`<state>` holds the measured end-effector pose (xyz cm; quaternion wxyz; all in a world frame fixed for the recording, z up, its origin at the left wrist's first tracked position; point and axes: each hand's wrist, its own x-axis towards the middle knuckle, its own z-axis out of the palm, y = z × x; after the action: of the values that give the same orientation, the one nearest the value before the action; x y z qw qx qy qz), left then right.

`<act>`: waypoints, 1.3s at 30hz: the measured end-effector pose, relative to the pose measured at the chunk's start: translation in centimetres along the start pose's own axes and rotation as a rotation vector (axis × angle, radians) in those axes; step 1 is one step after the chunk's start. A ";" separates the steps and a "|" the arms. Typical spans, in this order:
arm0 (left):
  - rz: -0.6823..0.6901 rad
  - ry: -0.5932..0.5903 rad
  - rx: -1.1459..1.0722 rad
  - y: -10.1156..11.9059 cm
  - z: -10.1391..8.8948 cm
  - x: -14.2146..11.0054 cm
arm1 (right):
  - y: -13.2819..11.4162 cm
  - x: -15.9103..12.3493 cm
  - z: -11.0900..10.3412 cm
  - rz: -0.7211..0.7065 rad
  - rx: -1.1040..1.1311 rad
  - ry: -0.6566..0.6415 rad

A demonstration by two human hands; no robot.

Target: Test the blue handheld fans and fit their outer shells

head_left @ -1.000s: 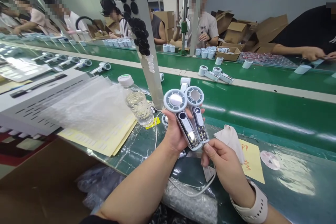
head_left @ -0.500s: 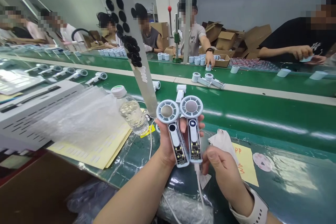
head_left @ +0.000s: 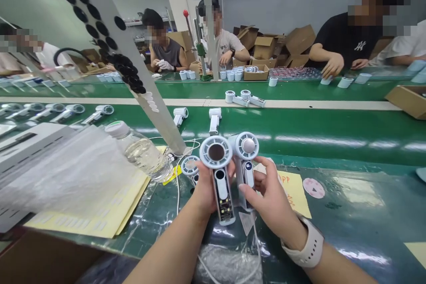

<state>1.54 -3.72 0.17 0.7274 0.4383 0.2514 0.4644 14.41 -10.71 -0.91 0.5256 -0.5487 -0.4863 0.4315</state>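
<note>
My left hand (head_left: 203, 191) is closed around a handheld fan (head_left: 219, 182), its pale blue round head facing me and its circuit board visible through the clear handle. Beside it, my right hand (head_left: 270, 191) grips a second handheld fan (head_left: 246, 147) by the handle, thumb in front and fingers behind; a small display on it is lit. A white cable (head_left: 257, 239) runs up towards that second fan's lower end, but its joint is hidden. Just left of my left hand, another handheld fan (head_left: 189, 165) lies on the bench, partly covered.
A clear bottle (head_left: 146, 153) leans beside plastic bags (head_left: 83, 177) and yellow sheets (head_left: 123, 213). A slanted post (head_left: 159, 124) with black discs rises at left. Several fans (head_left: 100, 113) lie along the green conveyor (head_left: 299, 128). Co-workers sit across it. Bubble wrap (head_left: 229, 264) lies in front.
My right hand has come up from near the cable and taken hold of the second fan's handle. That fan has turned slightly away from the first one. The view has swung right.
</note>
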 end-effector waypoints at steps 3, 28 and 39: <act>0.133 0.262 -0.029 0.2 0.1 0.3 | -0.3 1.0 -1.4 0.135 -0.408 -0.051; -0.115 0.243 1.893 11.4 -16.7 -10.8 | 1.3 -0.4 -1.5 0.136 -0.145 -0.233; -0.264 0.367 1.997 10.2 -19.4 -13.2 | 0.1 -1.0 -0.2 0.094 0.119 -0.345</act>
<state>-23.99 -5.82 -0.97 0.0257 0.7352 0.6771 0.0191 14.50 -11.74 -1.02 0.4452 -0.4564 -0.5166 0.5715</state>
